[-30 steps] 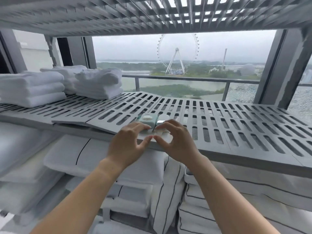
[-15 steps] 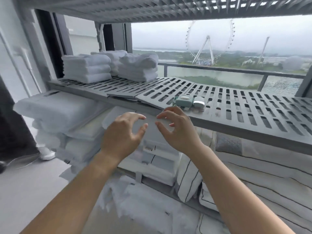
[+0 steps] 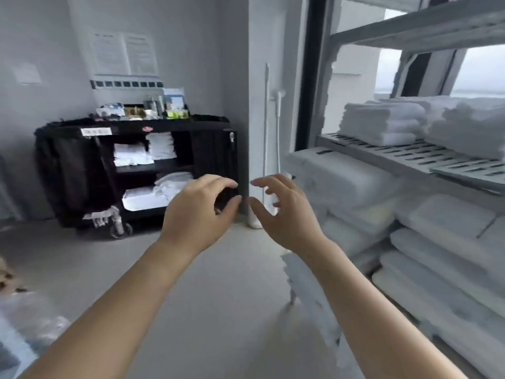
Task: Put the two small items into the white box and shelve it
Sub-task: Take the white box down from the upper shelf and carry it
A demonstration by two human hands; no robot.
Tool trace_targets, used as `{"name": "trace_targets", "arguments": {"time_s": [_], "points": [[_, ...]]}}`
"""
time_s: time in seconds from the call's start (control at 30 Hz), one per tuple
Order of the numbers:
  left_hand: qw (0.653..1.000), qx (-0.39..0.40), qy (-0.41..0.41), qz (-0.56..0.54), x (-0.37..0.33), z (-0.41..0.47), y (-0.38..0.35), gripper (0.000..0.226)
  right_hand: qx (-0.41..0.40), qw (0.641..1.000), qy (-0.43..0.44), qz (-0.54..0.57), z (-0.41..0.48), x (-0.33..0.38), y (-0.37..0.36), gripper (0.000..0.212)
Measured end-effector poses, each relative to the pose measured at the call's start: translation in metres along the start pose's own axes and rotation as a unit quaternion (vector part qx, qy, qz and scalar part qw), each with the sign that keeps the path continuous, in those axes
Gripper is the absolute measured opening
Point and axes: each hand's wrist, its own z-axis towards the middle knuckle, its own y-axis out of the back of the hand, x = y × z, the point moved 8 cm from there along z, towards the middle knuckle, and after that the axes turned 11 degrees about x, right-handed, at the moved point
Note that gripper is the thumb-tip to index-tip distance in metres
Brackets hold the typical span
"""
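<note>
Both hands hang in mid-air over the floor, gripping nothing. The left hand (image 3: 196,217) and the right hand (image 3: 287,214) face each other with fingers loosely curled, a narrow gap between the two thumb tips, and no object between the palms. Neither the white box nor the two small items shows anywhere in view, so their place relative to the hands cannot be told. Bare grey floor (image 3: 232,296) runs from the near edge to the far wall, an open lane between left and right. On the right, the front edge of a slotted shelf (image 3: 404,155) runs from far to near, higher in the picture than the hands. Folded white towels (image 3: 382,123) are stacked on its far end, and a second shelf (image 3: 410,28) spans above. Beneath the slotted shelf, wrapped white bedding packs (image 3: 344,181) are piled, their outer corner just beside the right hand in the picture, and the lower packs jut toward the floor lane. At far left a black wheeled cart (image 3: 82,165) stands against the wall, with linen on its inner shelves and bottles and small goods on top. Between cart and shelving stands a white pillar (image 3: 259,77), with a thin white pole (image 3: 266,119) upright by it. Crumpled clear plastic (image 3: 30,318) lies at the near left.
</note>
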Motion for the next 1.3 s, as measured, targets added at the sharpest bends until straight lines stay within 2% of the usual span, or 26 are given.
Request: {"name": "trace_targets", "arguments": {"time_s": [0.17,0.3,0.57,0.8,0.93,1.13,1.3], "points": [[0.990,-0.029,0.108,0.087,0.124,-0.059,0.081,0.025,0.044,0.991,0.090,0.092,0.058,0.094,-0.123,0.024],[0.967,-0.066,0.201,0.141,0.199,-0.122,0.144,0.023,0.105,0.967,0.163,0.164,0.078,0.174,-0.213,0.024],[0.879,-0.102,0.362,0.292,0.270,-0.240,0.245,0.024,0.223,0.891,0.278,0.283,0.082,0.332,-0.336,0.023],[0.794,-0.122,0.462,0.374,0.286,-0.298,0.322,0.027,0.276,0.814,0.353,0.369,0.081,0.441,-0.386,0.021],[0.743,-0.130,0.506,0.417,0.287,-0.327,0.362,0.031,0.306,0.752,0.399,0.425,0.074,0.498,-0.404,0.019],[0.681,-0.160,0.539,0.470,0.262,-0.377,0.417,0.030,0.338,0.673,0.459,0.472,0.034,0.587,-0.408,0.015],[0.628,-0.192,0.561,0.504,0.224,-0.437,0.465,0.027,0.354,0.630,0.476,0.501,-0.011,0.660,-0.398,0.015]]}}
